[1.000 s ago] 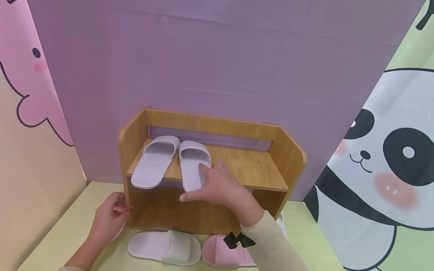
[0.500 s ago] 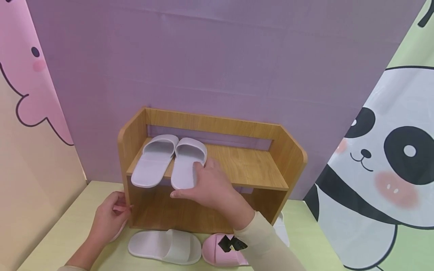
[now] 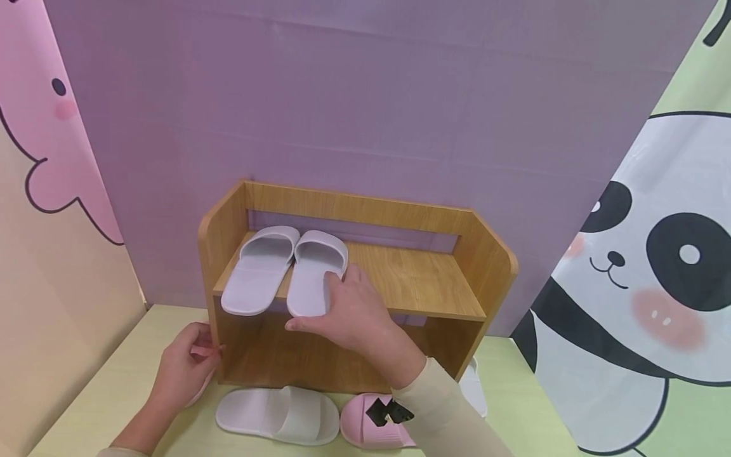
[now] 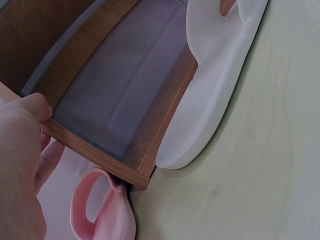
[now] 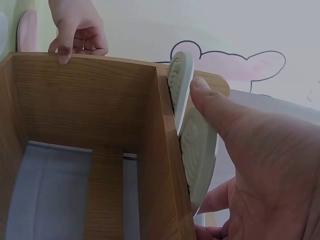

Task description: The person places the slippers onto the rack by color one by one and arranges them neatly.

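A two-tier wooden shoe rack [image 3: 422, 282] stands against the back. On its upper shelf, at the left, lie two white slippers side by side, heels jutting past the front edge. My right hand [image 3: 360, 317] grips the right-hand white slipper [image 3: 308, 292], thumb at its heel and fingers along its right side. The left-hand slipper [image 3: 251, 282] touches it near the toe. Low at the rack's left side, my left hand [image 3: 185, 365] pinches the front edge of the side panel [image 4: 90, 150]. Its fingertips are partly hidden behind the panel.
Before the rack lie a white slipper [image 3: 276, 416] and a pink slipper [image 3: 365, 422], partly covered by my right sleeve. Another white slipper [image 3: 473, 390] lies at the rack's right side. A pink slipper [image 4: 107, 215] lies outside the left panel. A purple backdrop [image 3: 365, 114] hangs behind.
My right hand has shifted left with the slipper, which has closed up against the other one. Over the last half second it has hardly moved. My left hand has stayed put.
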The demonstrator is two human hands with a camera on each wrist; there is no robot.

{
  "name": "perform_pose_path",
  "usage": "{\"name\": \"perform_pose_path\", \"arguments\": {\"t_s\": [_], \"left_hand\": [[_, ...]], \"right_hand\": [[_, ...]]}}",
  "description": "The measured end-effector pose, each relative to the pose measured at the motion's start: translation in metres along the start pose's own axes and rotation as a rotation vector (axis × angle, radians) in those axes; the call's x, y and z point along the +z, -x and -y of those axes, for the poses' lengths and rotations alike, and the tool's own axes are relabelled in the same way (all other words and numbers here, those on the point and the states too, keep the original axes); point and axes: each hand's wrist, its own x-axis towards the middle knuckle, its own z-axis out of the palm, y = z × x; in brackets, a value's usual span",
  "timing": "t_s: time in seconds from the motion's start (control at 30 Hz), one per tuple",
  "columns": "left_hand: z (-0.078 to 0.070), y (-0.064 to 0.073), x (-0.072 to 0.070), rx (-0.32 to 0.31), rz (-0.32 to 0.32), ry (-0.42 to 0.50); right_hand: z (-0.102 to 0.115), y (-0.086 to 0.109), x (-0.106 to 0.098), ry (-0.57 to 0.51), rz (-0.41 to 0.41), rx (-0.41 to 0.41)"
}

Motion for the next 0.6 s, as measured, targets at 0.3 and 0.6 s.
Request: {"name": "perform_pose_path", "arguments": {"t_s": [0.3, 0.6], "left_hand": [[-0.001, 0.0, 0.0, -0.006, -0.002, 0.0], [0.0, 0.0, 0.0, -0.012, 0.005, -0.016]], "right_hand": [[-0.005, 0.002, 0.003, -0.01, -0.018, -0.026], [-0.018, 0.011, -0.004, -0.101, -0.02, -0.081]]}}
